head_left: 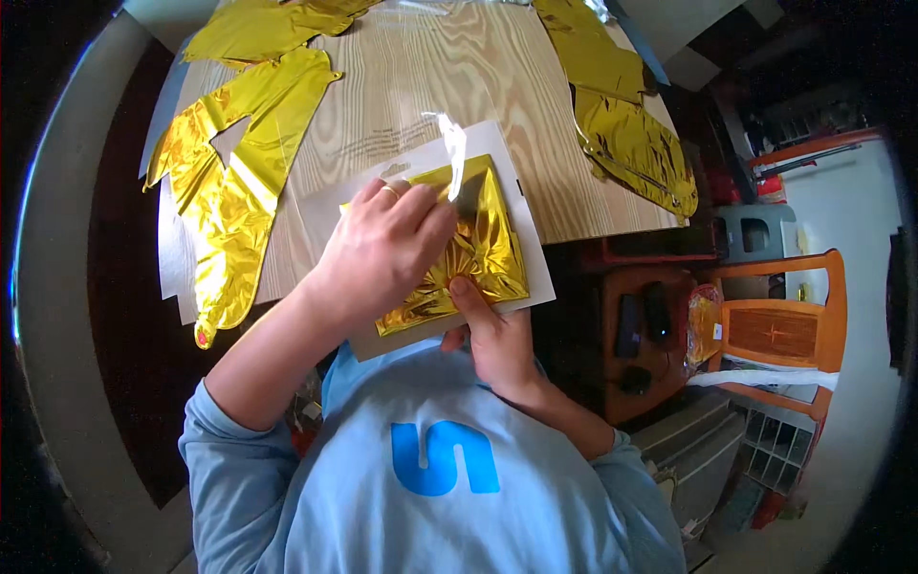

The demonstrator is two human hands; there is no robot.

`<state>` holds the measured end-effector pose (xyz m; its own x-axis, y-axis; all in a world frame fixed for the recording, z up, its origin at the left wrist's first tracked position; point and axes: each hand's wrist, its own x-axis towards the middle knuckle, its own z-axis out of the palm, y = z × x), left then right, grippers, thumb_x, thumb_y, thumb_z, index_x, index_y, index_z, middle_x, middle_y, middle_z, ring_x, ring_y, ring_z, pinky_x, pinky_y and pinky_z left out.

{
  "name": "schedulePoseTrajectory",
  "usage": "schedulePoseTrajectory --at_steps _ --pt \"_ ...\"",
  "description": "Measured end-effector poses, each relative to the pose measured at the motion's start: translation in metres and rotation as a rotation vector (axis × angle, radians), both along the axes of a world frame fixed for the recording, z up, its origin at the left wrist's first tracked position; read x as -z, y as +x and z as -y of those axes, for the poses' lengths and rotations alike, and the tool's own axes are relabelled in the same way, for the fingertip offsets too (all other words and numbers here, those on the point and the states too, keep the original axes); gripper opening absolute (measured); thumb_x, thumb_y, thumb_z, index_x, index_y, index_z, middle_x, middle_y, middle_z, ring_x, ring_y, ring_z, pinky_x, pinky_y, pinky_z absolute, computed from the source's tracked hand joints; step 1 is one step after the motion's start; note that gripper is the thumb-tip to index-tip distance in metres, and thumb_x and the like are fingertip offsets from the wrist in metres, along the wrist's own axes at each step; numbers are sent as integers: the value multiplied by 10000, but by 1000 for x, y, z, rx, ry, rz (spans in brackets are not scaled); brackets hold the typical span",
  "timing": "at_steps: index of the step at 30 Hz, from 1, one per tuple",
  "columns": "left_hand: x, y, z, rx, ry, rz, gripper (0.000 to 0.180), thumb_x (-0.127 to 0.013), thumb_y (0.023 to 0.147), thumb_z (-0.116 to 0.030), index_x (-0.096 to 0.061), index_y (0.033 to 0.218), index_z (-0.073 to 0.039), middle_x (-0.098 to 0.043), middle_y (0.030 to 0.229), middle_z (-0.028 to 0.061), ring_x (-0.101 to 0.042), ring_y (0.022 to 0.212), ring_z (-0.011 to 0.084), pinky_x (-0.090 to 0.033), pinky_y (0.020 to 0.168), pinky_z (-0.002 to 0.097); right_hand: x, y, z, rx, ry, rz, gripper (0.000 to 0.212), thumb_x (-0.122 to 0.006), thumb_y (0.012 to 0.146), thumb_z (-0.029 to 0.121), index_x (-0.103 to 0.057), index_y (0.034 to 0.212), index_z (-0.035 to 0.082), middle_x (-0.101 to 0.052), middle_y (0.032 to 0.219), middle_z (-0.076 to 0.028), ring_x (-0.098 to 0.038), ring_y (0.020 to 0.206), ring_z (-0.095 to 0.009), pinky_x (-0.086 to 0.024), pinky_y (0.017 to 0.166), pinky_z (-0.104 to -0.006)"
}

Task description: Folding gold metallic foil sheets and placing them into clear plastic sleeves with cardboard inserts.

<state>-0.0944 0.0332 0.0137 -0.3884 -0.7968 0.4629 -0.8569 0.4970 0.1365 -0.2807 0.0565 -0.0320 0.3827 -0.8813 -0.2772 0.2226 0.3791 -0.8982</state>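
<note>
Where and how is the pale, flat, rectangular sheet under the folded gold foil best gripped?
The pale, flat, rectangular sheet is probably best pinched at its right border, coming from the right, thumb above and fingers beneath. It looks thin, and a bare strip shows there beyond the folded gold foil, while the left hand lies across the sheet's left part.

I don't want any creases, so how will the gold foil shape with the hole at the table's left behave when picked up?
The gold foil shape will probably be floppy and light, since it lies flat and looks thin. It may crease easily, given the wrinkles it shows. Its shiny surface could feel slippery.
</note>
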Motion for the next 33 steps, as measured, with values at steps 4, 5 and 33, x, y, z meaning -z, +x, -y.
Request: schedulePoseTrajectory --at_steps 4,5,33 --pt "-2 -2 -10 -5 22 -30 336 -634 795 -145 -625 1097 3 -576 934 99 -607 877 282 -486 792 401 1 5 -2 -1 10 32 318 -622 1017 249 -566 1236 26 -660 938 -56 -617 590 -114 -478 427 -228" --pt "-2 0 -12 -8 25 -28 321 -660 792 -114 -635 1091 1 -598 941 101 -618 883 285 -495 791 400 1 8 -2 3 12 44 310 -620 1018 244 -567 1232 26 -659 931 -56 -615 586 -115 -478 426 -229" --pt "7 11 -30 -32 104 0 233 -715 775 -120 -666 989 -41 -581 855 67 -590 832 253 -468 733 391 9 5 1 44 49 53 297 -606 1016 198 -549 1270 55 -660 1054 -72 -680 795 -148 -545 468 -257"
